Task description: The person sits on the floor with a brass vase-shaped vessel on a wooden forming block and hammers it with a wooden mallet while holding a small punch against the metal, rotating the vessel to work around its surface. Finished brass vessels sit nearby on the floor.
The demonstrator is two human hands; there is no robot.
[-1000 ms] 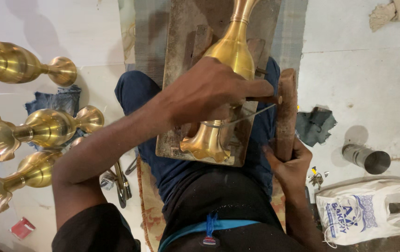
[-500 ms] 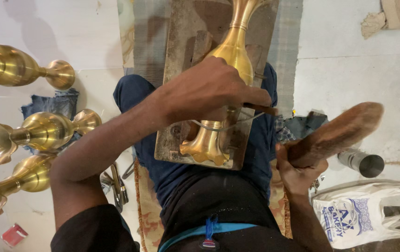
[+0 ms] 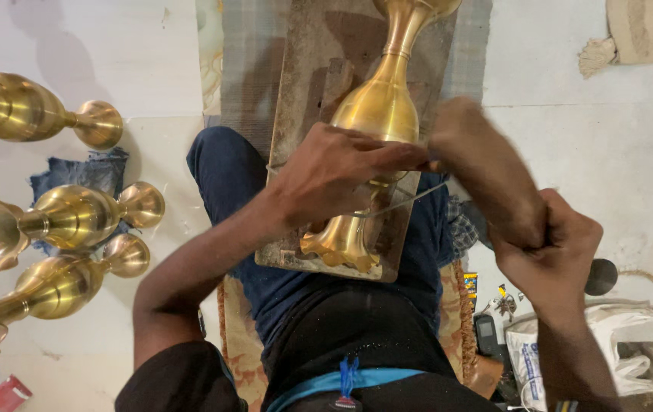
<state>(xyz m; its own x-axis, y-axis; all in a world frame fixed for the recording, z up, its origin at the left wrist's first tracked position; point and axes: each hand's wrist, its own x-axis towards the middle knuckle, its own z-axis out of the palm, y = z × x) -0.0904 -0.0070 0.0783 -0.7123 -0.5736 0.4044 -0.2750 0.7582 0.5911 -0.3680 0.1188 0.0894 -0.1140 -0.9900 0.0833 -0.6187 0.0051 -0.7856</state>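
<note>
A brass vase (image 3: 378,114) lies lengthwise on a worn wooden board (image 3: 307,69) that rests across the person's lap, its scalloped foot at the board's near edge and its neck running off toward the far edge. The left hand (image 3: 334,179) is curled over the vase's lower body, fingers pinched narrow on a thin metal tool (image 3: 406,200) held against the brass. The right hand (image 3: 547,244) is closed in a fist round the handle of a wooden mallet (image 3: 475,164), whose head is blurred and sits just beside the vase's belly, close to the left fingertips; whether it touches the tool cannot be told.

On the pale floor, along its left side, three more brass vases lie on their sides: one (image 3: 33,111) toward the far left, two (image 3: 59,221) (image 3: 52,290) nearer, the middle one partly on a scrap of blue denim cloth (image 3: 86,172). A small red packet (image 3: 8,394) lies at the near left corner of the floor.

By the person's right knee sits a white plastic bag (image 3: 608,343) with blue print, crumpled, and just left of it a small yellow-and-red labelled packet (image 3: 470,282) and a dark oblong gadget (image 3: 485,336). A dark round tin (image 3: 602,276) shows behind the right wrist. A tasselled beige mat (image 3: 643,30) lies at the far right corner.
</note>
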